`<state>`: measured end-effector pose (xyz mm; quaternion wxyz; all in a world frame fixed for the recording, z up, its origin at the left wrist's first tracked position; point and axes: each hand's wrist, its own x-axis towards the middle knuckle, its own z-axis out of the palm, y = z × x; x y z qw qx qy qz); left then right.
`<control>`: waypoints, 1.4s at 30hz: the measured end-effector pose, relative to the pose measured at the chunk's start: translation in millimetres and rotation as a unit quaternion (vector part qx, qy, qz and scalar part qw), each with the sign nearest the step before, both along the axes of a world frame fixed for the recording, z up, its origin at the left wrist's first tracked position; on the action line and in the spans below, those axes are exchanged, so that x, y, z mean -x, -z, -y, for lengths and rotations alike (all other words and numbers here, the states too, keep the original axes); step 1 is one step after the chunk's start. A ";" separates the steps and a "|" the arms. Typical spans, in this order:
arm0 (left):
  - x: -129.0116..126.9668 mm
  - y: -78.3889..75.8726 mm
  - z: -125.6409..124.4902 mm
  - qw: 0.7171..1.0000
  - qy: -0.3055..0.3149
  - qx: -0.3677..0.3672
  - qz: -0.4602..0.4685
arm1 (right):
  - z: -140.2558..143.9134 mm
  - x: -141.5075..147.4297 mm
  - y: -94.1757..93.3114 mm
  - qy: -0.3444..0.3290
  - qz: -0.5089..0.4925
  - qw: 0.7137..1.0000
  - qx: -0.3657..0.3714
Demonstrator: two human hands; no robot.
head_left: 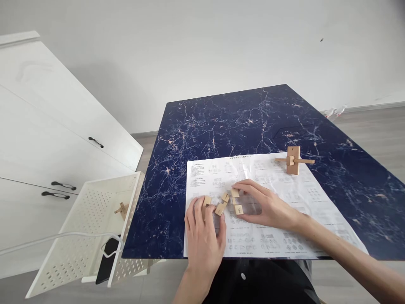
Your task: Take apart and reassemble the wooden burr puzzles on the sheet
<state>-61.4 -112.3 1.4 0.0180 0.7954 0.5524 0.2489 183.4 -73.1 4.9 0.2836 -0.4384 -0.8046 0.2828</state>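
Landmark: the printed instruction sheet [284,202], lying flat on the near part of the dark blue marbled table [221,122]; every place below is told from it.

Left hand [204,234]: palm down on the sheet's near left part, fingers spread a little and bent forward, the fingertips [202,202] touching the small wooden blocks [226,202]. It presses on them more than it clasps them; whether any one block is truly pinched I cannot tell, as the fingers hide their undersides.

Right hand [262,204]: also on the sheet, just right of the blocks, lying on its side with thumb and fingers curved in a loose, narrow hold round the right end of the cluster.

Small wooden blocks: a handful of pale pieces bunched together on the sheet's left half, between the two hands and touching both; some lie tilted against one another.

Assembled wooden puzzle [293,160]: a flat upright piece with a thin stick through it, standing at the sheet's far right corner, well apart from the hands.

White perforated basket [91,219]: beside the table's left edge, left of the sheet; a small wooden cross piece [122,209] lies inside it.

White cabinet [47,139]: further left of the sheet, beyond the basket, with dark handles.
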 end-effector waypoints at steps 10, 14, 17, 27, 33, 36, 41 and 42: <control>5.0 -3.5 3.8 0.999 0.037 0.000 0.037 | 7.7 19.5 -24.1 -0.041 0.001 0.999 -0.017; 6.3 -4.0 3.5 0.998 0.048 0.008 0.047 | 8.6 26.2 -35.7 -0.059 0.031 0.998 0.010; 6.6 -3.8 2.6 0.998 0.045 0.009 0.048 | 7.4 27.8 -39.2 -0.070 0.049 0.996 0.013; 6.5 -5.1 2.5 0.998 0.043 0.017 0.042 | 4.0 30.7 -37.9 -0.115 0.059 0.992 -0.001; 6.0 -6.9 2.5 0.998 0.046 0.023 0.043 | 5.4 35.8 -43.8 -0.089 0.079 0.993 0.026; 6.0 -7.9 2.4 0.998 0.047 0.030 0.042 | 5.9 38.7 -48.4 -0.086 0.091 0.992 0.032; 6.1 -7.9 1.6 0.997 0.049 0.032 0.043 | 8.5 38.8 -53.3 -0.070 0.093 0.993 0.035; 6.1 -7.7 1.4 0.997 0.049 0.029 0.044 | 9.0 38.2 -53.9 -0.064 0.094 0.993 0.032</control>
